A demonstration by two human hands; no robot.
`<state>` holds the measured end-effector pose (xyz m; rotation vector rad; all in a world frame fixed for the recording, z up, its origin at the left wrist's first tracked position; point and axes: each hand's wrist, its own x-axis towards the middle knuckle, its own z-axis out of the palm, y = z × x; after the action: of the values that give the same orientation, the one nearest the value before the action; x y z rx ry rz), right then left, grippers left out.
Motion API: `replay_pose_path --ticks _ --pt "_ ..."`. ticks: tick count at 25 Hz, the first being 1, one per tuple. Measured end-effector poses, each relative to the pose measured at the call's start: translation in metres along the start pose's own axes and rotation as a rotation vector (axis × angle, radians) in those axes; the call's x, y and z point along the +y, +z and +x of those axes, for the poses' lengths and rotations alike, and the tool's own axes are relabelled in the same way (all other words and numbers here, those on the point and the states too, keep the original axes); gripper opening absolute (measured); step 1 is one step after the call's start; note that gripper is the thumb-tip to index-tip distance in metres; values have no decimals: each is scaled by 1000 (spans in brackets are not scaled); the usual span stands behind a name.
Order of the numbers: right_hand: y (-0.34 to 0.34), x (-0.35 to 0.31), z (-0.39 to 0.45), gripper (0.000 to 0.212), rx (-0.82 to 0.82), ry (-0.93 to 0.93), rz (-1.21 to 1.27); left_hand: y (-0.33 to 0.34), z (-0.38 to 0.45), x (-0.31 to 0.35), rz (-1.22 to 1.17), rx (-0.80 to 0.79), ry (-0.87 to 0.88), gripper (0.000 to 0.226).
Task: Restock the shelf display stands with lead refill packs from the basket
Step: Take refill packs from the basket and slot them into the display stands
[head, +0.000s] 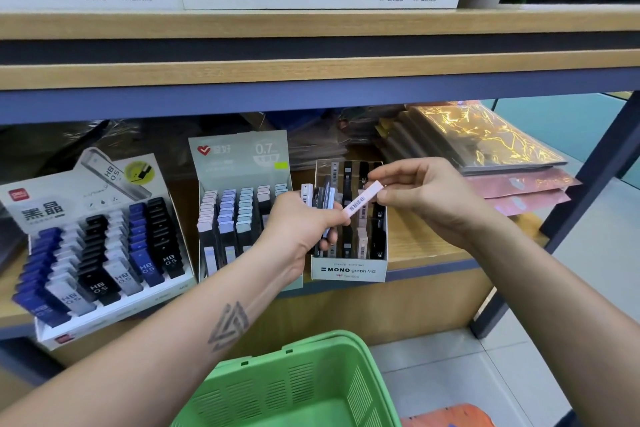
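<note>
Head view, left to right. Far left on the wooden shelf [433,246]: tiered HB 0.5 stand [100,253], rows of blue, grey and black packs, full as far as I can see. Next to it the 0.7 stand [239,204], pale packs in rows, right-hand columns partly hidden by my wrist.

My left hand [301,229] is clenched around a bundle of lead packs [320,199]. They stick up out of my fist, long axes roughly vertical, tops near the back wall of the MONO graph MG box [348,269]. Fist sits in front of that box's left side.

One pale pink pack [363,199] spans between both hands, long axis diagonal: lower end at my left thumb, upper end up-right, barcode face toward the camera. It's above the MONO box, not in a slot.

My right hand [426,198] pinches the pink pack's upper end with thumb and fingertips, other fingers loosely curled.

Further right: stacked foil-wrapped packets [485,142]. Green basket [298,388] sits below my forearms; the part in frame shows no packs.
</note>
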<state>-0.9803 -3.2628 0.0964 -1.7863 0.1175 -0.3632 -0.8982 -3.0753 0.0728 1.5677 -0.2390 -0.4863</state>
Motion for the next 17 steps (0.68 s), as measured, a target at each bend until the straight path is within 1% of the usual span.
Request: replay_pose_path --ticks 4,8,10,13,14,15,17 --pt "-2 0 -1 22 -26 30 -81 1 -1 1 43 41 36 7" --pt "2 -8 -2 10 -118 49 -296 0 0 7 98 57 138 6" --pt "10 -11 -3 15 -154 32 -316 1 0 10 126 24 191 8" --pt "14 -14 -2 39 -229 8 -347 3 0 12 104 -5 201 10" --pt "11 -15 0 42 -221 -5 -399 3 1 12 86 -13 189 11" --pt "6 -15 2 40 -171 -18 -448 3 2 13 57 -24 164 11" --pt "-6 -13 5 29 15 -51 -495 1 2 14 -14 -58 88 10"
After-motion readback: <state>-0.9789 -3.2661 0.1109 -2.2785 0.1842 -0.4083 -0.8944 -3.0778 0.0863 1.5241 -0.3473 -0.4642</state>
